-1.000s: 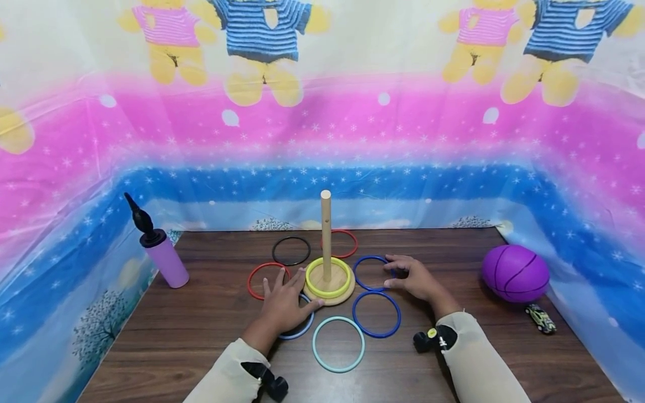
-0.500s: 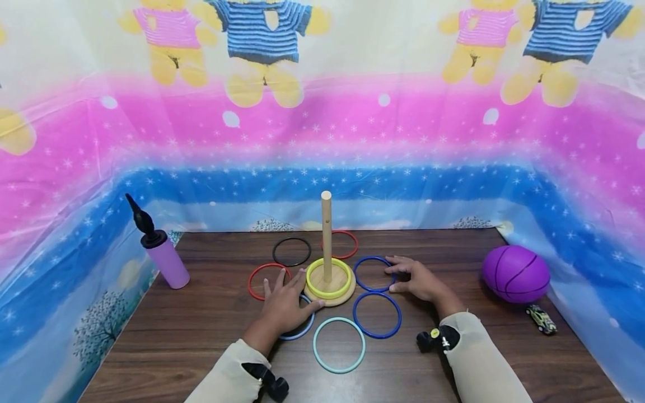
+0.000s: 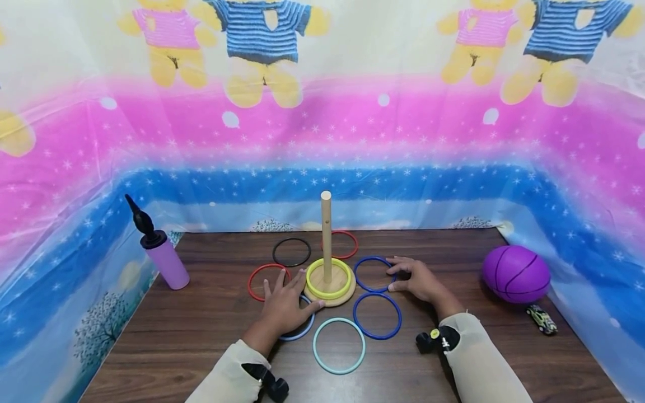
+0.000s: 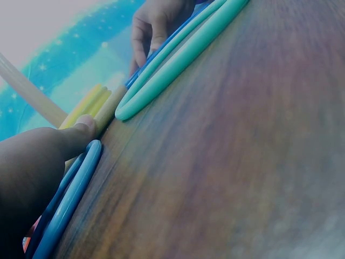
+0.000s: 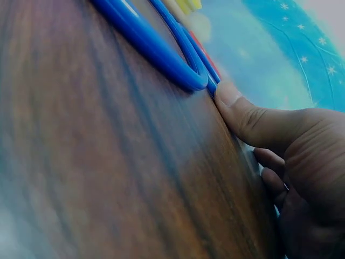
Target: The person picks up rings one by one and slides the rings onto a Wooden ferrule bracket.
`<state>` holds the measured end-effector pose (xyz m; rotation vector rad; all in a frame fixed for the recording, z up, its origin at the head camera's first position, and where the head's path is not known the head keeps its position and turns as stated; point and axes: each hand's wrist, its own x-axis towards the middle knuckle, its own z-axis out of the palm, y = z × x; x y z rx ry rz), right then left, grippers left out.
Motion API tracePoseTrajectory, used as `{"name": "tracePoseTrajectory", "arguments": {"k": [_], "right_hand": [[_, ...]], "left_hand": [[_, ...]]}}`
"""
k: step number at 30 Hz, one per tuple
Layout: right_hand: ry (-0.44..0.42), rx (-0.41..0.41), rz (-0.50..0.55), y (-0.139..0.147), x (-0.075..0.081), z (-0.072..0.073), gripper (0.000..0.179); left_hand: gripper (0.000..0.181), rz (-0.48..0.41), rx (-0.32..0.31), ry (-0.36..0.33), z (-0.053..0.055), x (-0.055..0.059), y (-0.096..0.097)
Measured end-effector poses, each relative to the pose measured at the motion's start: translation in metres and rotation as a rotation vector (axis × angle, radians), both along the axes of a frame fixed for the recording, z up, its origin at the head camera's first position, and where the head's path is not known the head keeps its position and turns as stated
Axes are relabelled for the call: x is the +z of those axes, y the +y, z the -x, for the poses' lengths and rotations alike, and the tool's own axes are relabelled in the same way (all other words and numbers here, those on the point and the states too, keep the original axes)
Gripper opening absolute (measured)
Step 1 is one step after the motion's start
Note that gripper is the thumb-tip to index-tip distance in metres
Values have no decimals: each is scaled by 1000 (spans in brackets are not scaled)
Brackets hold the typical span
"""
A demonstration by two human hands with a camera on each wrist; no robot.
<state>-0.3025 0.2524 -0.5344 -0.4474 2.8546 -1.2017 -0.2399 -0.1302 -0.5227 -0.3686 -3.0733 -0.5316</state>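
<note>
A round wooden base (image 3: 322,302) carries an upright wooden peg (image 3: 326,235), with yellow rings (image 3: 310,288) around the peg's foot. My left hand (image 3: 283,305) lies with spread fingers over a light blue ring (image 3: 297,336), its thumb touching the base's edge, as the left wrist view also shows. Beside it is a red ring (image 3: 250,285). My right hand (image 3: 415,279) rests at the right edge of a dark blue ring (image 3: 359,280); thumb and fingers touch it, slightly bent. A second dark blue ring (image 3: 400,319) and a turquoise ring (image 3: 340,372) lie nearer.
Behind the base lie a black ring (image 3: 274,254) and another red ring (image 3: 356,246). A purple hand pump (image 3: 168,263) stands at the left table edge. On the right are a purple ball (image 3: 516,274) and a toy car (image 3: 541,319). A printed cloth (image 3: 322,134) encloses the wooden table (image 3: 171,336).
My right hand has shifted very slightly to the right. The left hand, the rings and the peg stay in place.
</note>
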Motion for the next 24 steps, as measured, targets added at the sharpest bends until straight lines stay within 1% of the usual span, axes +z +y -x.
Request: {"name": "tracePoseTrajectory", "arguments": {"k": [5, 14, 19, 24], "right_hand": [[43, -26, 9, 0, -1, -1, 15], [19, -3, -13, -1, 2, -4, 14], [37, 12, -12, 0, 1, -4, 11], [36, 45, 5, 1, 1, -3, 13]], "left_hand": [[97, 4, -5, 8, 0, 1, 0], [97, -3, -7, 2, -1, 0, 0], [97, -3, -5, 1, -1, 0, 0], [97, 1, -3, 1, 0, -1, 0]]}}
